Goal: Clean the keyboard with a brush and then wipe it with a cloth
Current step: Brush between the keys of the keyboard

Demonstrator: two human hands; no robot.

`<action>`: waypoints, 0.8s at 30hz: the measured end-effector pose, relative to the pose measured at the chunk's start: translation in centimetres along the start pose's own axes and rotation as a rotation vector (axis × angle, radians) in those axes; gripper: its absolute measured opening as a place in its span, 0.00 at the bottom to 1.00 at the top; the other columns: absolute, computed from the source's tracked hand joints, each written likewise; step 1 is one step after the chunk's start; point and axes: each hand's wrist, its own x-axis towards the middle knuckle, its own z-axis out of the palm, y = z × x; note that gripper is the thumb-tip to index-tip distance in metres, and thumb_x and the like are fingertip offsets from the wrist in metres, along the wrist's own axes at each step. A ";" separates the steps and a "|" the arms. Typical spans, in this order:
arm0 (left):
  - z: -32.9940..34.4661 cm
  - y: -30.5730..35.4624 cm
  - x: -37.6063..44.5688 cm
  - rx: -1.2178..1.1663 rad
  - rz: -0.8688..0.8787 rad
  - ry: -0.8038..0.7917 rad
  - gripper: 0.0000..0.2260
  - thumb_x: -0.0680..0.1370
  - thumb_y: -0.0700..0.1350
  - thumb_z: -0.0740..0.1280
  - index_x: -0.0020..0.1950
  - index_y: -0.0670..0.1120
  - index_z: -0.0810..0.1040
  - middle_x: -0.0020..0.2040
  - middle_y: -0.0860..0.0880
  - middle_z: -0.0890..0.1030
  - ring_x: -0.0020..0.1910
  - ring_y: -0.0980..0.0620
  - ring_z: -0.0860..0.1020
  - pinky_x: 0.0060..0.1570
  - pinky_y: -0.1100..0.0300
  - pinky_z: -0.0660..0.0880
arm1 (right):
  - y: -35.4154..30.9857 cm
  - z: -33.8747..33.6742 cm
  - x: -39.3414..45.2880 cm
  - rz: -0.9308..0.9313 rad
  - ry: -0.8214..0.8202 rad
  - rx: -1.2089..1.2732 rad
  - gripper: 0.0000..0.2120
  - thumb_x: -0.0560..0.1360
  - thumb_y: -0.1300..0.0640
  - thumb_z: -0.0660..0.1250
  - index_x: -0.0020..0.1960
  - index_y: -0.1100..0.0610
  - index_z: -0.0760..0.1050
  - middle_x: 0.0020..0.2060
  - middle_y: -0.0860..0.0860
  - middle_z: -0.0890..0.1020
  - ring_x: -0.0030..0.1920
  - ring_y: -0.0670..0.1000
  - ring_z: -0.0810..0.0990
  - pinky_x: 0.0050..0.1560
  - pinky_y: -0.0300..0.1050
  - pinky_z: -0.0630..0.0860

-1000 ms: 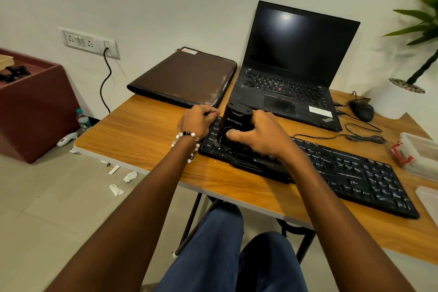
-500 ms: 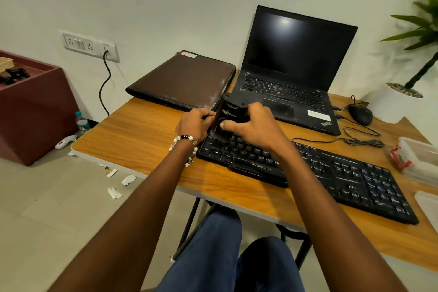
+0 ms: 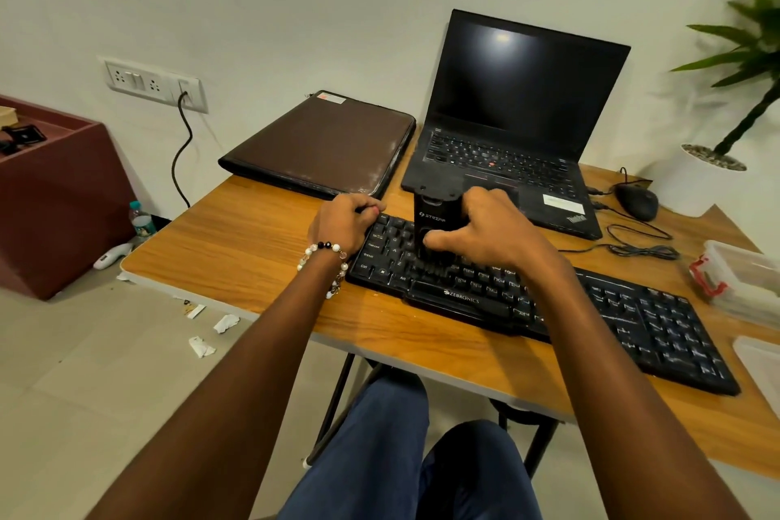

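Wooden surface (image 3: 253, 249): our right hand (image 3: 489, 234) grips the stiff, light brush (image 3: 431, 224) (mid-body suits); left hand (image 3: 344, 220) curls on the keyboard (image 3: 633, 321) corner.

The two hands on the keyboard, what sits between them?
In the head view, the upright black brush stands on the keyboard between left hand and right hand, which grips it.

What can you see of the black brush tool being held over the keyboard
The brush is a black, blocky, plastic-looking tool standing upright, with a flat wider cap on top and pale lettering on its front. Its dark bristles point down onto the left-hand keys of the black keyboard. The right hand grips it, thumb across the front. The left hand rests at the keyboard's far-left corner, apart from the brush.
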 end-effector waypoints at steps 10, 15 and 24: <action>0.1 -0.2 0.2 -0.005 0.002 -0.010 0.07 0.78 0.50 0.66 0.52 0.58 0.82 0.50 0.53 0.83 0.46 0.52 0.80 0.47 0.49 0.79 | -0.7 2.3 -1.1 -0.014 0.043 0.261 0.14 0.70 0.50 0.74 0.51 0.55 0.77 0.40 0.50 0.82 0.34 0.44 0.78 0.29 0.34 0.72; 0.1 -0.2 0.2 -0.016 0.001 -0.006 0.06 0.78 0.50 0.66 0.51 0.58 0.82 0.50 0.54 0.84 0.47 0.52 0.80 0.47 0.50 0.79 | 0.2 0.4 -2.2 0.012 -0.031 0.130 0.14 0.71 0.51 0.73 0.51 0.57 0.76 0.42 0.50 0.82 0.41 0.50 0.81 0.39 0.46 0.79; 0.1 0.0 0.1 0.015 0.012 0.008 0.07 0.79 0.49 0.66 0.54 0.56 0.82 0.51 0.53 0.83 0.48 0.51 0.79 0.47 0.52 0.78 | -1.2 2.4 -1.6 0.004 0.066 0.281 0.13 0.70 0.51 0.74 0.51 0.56 0.77 0.40 0.48 0.81 0.34 0.42 0.78 0.25 0.29 0.68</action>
